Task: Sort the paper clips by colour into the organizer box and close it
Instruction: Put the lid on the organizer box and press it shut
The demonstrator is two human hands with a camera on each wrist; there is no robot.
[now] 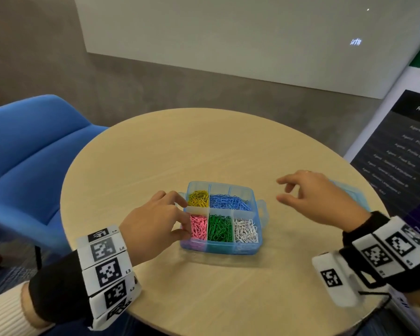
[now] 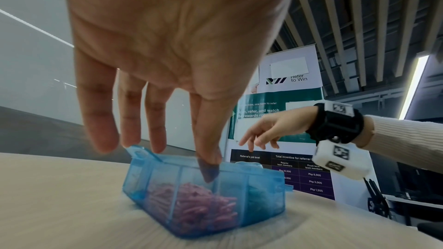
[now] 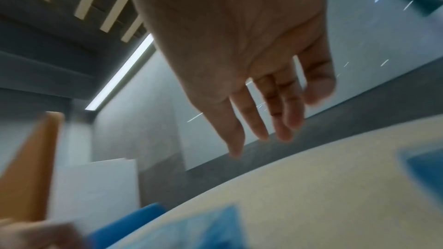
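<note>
A translucent blue organizer box (image 1: 258,248) stands uncovered in the middle of the round table. Its compartments hold yellow clips (image 1: 198,198), blue clips (image 1: 229,202), pink clips (image 1: 199,226), green clips (image 1: 220,228) and white clips (image 1: 246,230). My left hand (image 1: 183,217) is at the box's left side with relaxed fingers. In the left wrist view its thumb (image 2: 209,173) dips behind the box wall (image 2: 263,202), above the pink clips (image 2: 199,202). My right hand (image 1: 280,190) hovers right of the box, fingers loosely curled around nothing. The blue lid (image 1: 352,191) lies partly hidden behind it.
The wooden table (image 1: 204,146) is bare around the box. A blue chair (image 1: 27,151) stands to the left. At the right, close to the table edge, is a dark printed banner (image 1: 403,156). The right wrist view is blurred.
</note>
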